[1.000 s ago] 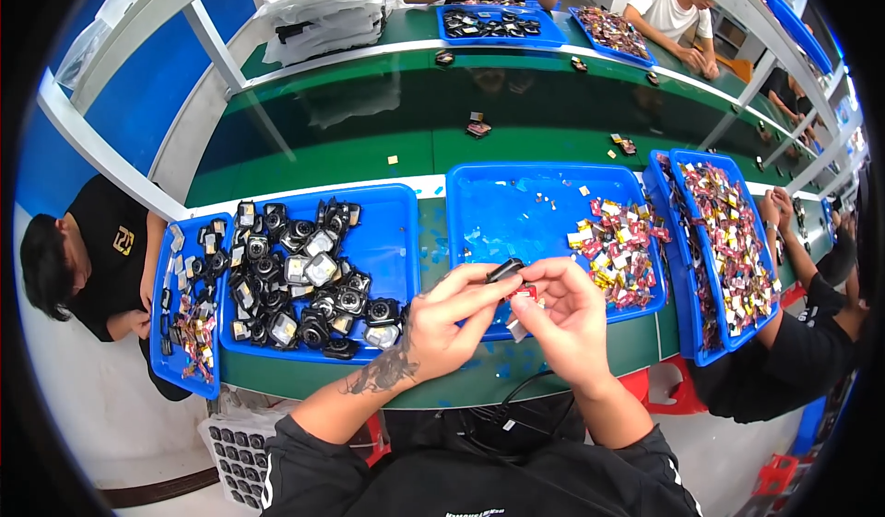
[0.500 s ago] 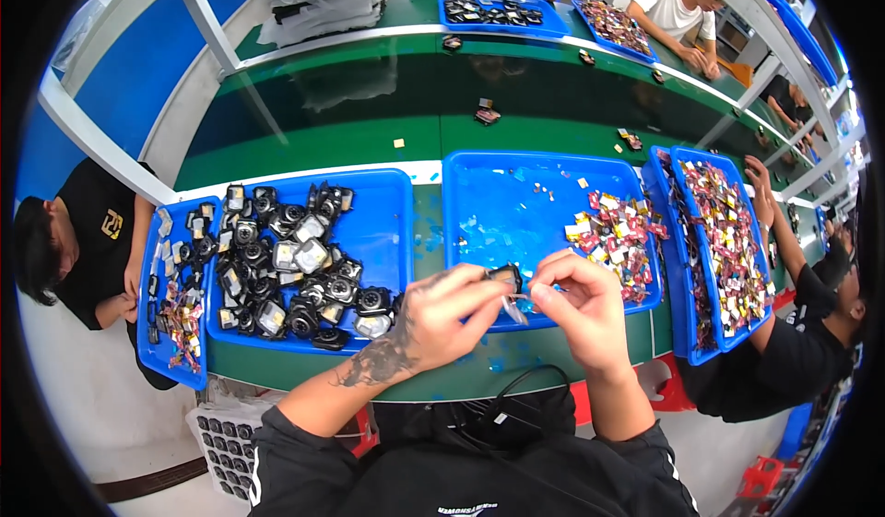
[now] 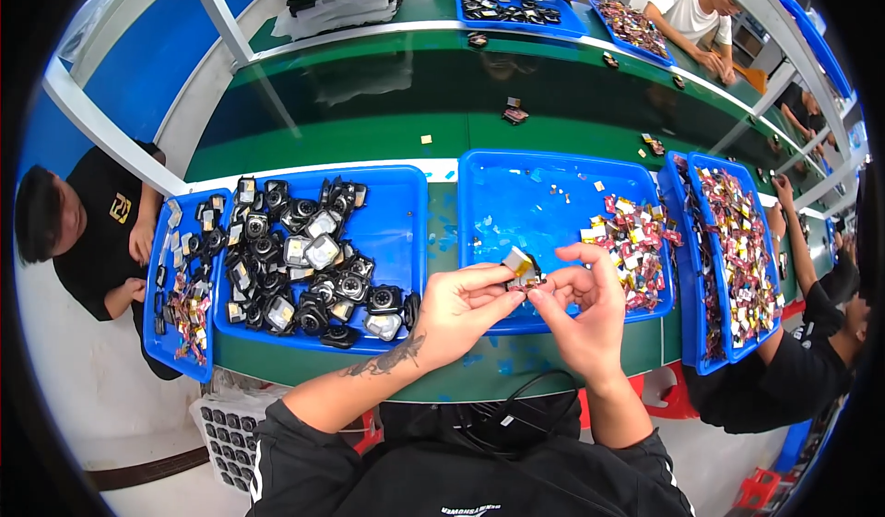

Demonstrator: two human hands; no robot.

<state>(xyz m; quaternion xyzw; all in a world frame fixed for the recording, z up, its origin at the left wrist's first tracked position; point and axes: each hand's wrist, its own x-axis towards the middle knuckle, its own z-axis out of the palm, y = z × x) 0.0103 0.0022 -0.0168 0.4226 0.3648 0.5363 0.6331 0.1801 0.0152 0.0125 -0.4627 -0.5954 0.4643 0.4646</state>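
Over the near edge of the middle blue tray (image 3: pixel 489 171), my left hand (image 3: pixel 470 309) pinches a small circuit board with a silver, yellow-taped battery (image 3: pixel 522 264) standing up from it. My right hand (image 3: pixel 587 307) has its thumb and curled fingers closed at the right side of the same board; the exact contact is partly hidden. Reddish boards with batteries (image 3: pixel 636 249) lie heaped at the right of this tray. To the left, another blue tray (image 3: pixel 392 231) holds a pile of black camera-like housings (image 3: pixel 309 263), some with pale square faces.
Blue trays (image 3: pixel 728 268) full of boards stand at the right, and a narrower mixed tray (image 3: pixel 180 332) at the left. Behind a white rail, a green belt (image 3: pixel 369 139) carries a few loose boards (image 3: pixel 514 111). Co-workers sit left, right and across. A black cable (image 3: pixel 525 383) crosses the near edge.
The battery with its board now shows upright between my fingers, where a dark piece and a thin clear film showed before. My right hand's fingers have spread somewhat. The view has shifted slightly.
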